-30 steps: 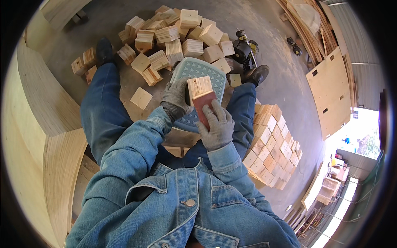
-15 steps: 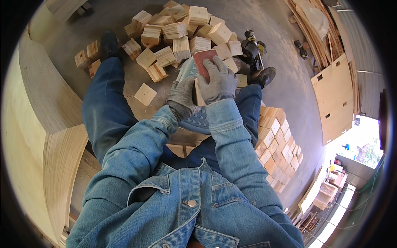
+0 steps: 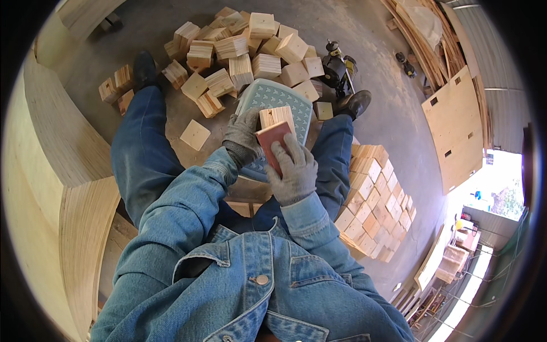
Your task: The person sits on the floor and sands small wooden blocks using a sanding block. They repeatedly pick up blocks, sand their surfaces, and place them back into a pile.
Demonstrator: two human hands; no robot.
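Between my legs stands a light blue plastic stool (image 3: pixel 273 92) with a raised pattern on its top. A plywood block (image 3: pixel 277 117) with a layered edge rests over it, gripped on its left side by my gloved left hand (image 3: pixel 244 135). My gloved right hand (image 3: pixel 297 175) is closed round a flat reddish-brown sanding block (image 3: pixel 272 143). The sanding block lies tilted against the near side of the plywood block and hides part of it. The left fingertips are partly hidden behind the plywood.
A loose heap of plywood blocks (image 3: pixel 231 48) lies beyond the stool; a single block (image 3: pixel 195 134) is by my left leg. Neatly stacked blocks (image 3: pixel 376 202) stand at right. A black-and-yellow power tool (image 3: pixel 340 67) sits near my right shoe. Large plywood sheets (image 3: pixel 62 119) rise at left.
My right hand and the sanding block have come back toward me, uncovering the plywood block's far end and more of the stool top. My left hand still grips the block. The view has shifted slightly.
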